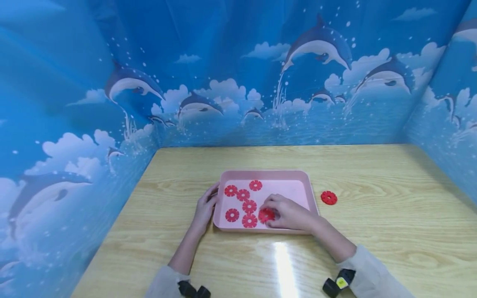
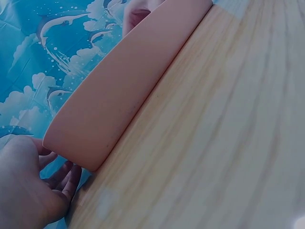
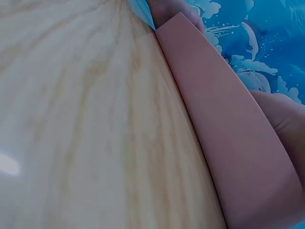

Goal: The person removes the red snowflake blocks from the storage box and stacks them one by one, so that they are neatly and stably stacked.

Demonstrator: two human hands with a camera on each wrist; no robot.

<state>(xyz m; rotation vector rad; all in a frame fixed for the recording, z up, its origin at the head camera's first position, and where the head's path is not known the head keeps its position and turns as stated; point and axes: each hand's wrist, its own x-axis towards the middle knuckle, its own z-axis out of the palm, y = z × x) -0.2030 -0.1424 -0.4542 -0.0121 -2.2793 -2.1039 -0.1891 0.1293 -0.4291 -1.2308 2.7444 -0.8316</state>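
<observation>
A pink tray [image 1: 275, 176] lies on the table with several red notched plastic discs [image 1: 232, 215] spread over its left half. Inside it, my right hand [image 1: 287, 213] pinches a red notched disc [image 1: 266, 215] between thumb and fingers, close to the tray's floor. My left hand [image 1: 205, 207] rests against the tray's left wall from outside. In the left wrist view, that hand's fingers [image 2: 71, 181] touch around the tray's near corner [image 2: 76, 152]. The right wrist view has the tray's near wall [image 3: 228, 129] hiding most of my right hand [image 3: 281, 117].
One more red notched disc [image 1: 329, 198] lies on the wooden table [image 1: 391, 215], right of the tray. A blue curtain with dolphins [image 1: 231, 111] hangs behind the table and along both sides. Light reflects off the tabletop near the front.
</observation>
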